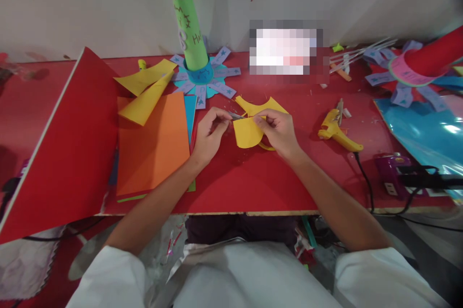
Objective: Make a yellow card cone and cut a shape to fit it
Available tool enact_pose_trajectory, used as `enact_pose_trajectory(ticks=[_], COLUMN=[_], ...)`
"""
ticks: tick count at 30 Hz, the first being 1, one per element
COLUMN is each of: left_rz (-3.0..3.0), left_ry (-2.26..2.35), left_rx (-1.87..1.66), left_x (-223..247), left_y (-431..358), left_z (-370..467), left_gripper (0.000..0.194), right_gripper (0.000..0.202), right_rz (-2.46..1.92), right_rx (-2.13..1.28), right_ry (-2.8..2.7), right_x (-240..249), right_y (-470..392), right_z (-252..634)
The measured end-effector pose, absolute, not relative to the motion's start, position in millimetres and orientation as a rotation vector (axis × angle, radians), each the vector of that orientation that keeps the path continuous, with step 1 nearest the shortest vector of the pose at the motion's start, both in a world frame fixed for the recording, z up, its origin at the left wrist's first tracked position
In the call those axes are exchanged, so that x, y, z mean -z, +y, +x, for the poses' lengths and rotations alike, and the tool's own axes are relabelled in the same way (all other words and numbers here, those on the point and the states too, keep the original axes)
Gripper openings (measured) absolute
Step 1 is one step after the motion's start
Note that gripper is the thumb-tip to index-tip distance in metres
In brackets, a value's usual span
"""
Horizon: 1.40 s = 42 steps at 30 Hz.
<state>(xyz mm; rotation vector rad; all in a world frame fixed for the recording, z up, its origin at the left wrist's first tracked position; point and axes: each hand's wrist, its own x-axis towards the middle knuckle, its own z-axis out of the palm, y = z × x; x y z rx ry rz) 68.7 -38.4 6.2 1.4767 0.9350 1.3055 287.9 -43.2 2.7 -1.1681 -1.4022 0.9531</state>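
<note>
A yellow paper piece [249,133] with a rounded lower edge hangs from my right hand [278,129], whose thumb and fingers pinch its upper right corner. My left hand [214,130] is closed beside the piece's upper left corner, its fingertips at a small grey metal tool [236,115], perhaps scissors or a blade; its handle is hidden. Behind both hands lies a cut yellow paper scrap [265,107] with curved edges. A thin curved yellow strip [266,147] shows under my right hand.
Orange sheets [154,146], yellow offcuts [146,100] and a leaning red board [72,154] are at the left. A green paper tube [190,23] stands behind. At the right are a yellow glue gun [338,130], its cord, and a purple box [392,173].
</note>
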Motion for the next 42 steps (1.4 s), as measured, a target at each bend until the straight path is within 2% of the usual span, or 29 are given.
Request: enact_pose_trajectory(ticks=[7,18,22,27,37,42], left_rz=[1.684,1.907,1.923,2.150,2.170,2.019], left_ry=[1.064,1.125,1.058,0.987,0.971,0.976], left_rx=[-1.191,-1.155,-1.108,-1.054,-0.953,-0.977], left_x=[-7,-6,-6,-5,-8,-8], left_y=[-37,-28,-29,-33,-28,-32], left_z=[69,61,62,65,63,66], left_gripper=[0.038,0.045,0.038,0.012,0.016,0.025], right_gripper=[0.055,0.060,0.057,0.057,0.049,0.047], right_rz=[-1.194,-1.194,-1.194,-1.209,-1.168,-1.190], right_rx=[-0.847,-0.963,-0.909,-0.853,-1.008,-0.959], right_ry=[-1.492,-1.493,-1.549,-1.716,-1.642,-1.607], right_x=[-8,-5,-7,-11,-14,-12], right_y=[-48,-46,-48,-54,-51,-52], right_z=[285,287,287,282,284,285])
